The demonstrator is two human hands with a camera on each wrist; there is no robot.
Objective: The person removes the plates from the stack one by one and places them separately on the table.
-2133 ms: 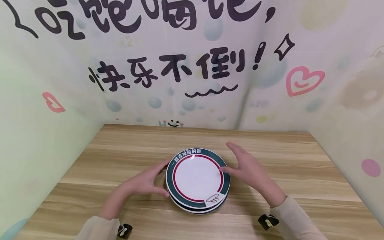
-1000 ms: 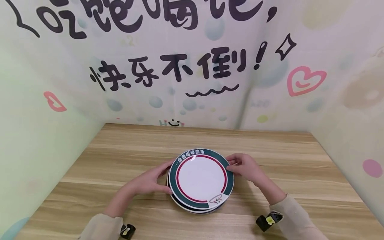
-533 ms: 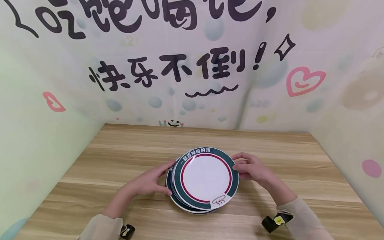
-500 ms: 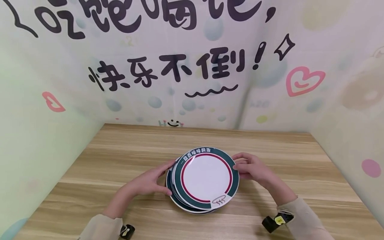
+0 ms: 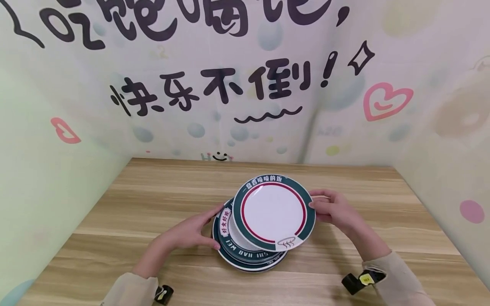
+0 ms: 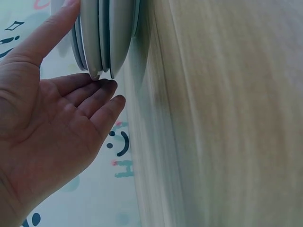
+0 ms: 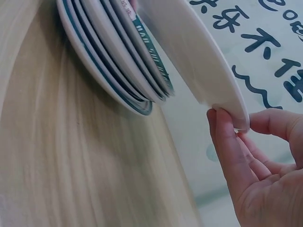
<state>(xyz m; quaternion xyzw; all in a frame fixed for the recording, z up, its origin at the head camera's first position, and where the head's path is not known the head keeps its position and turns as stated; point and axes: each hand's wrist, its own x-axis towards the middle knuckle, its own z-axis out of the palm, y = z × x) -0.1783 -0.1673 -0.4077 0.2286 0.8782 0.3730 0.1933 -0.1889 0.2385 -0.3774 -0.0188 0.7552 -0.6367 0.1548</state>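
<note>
My right hand [image 5: 337, 212] pinches the right rim of a white plate [image 5: 273, 216] with a green border and a red ring. This plate is raised and overlaps a stack of plates [image 5: 240, 246] in the head view. In the right wrist view, a gap separates the held plate [image 7: 203, 61] from the stack [image 7: 111, 52], and the thumb and fingers grip its edge from both faces. The stack's uppermost plate shows a green rim with white letters. At the stack's left side is my left hand [image 5: 191, 231], its extended fingers and thumb [image 6: 45, 35] touching the rims.
The stack stands on a wood-grain table [image 5: 153, 191]. A printed wall covering [image 5: 183, 131] with black characters and bubbles rises at the back, with pale walls on both sides. Black wrist-worn devices [image 5: 354, 284] sit by the beige sleeves [image 5: 398, 278].
My right hand has closed on the top plate's rim, slid it right and lifted it up and away, uncovering the lettered plate below. My left hand has stayed at the stack's left side.
</note>
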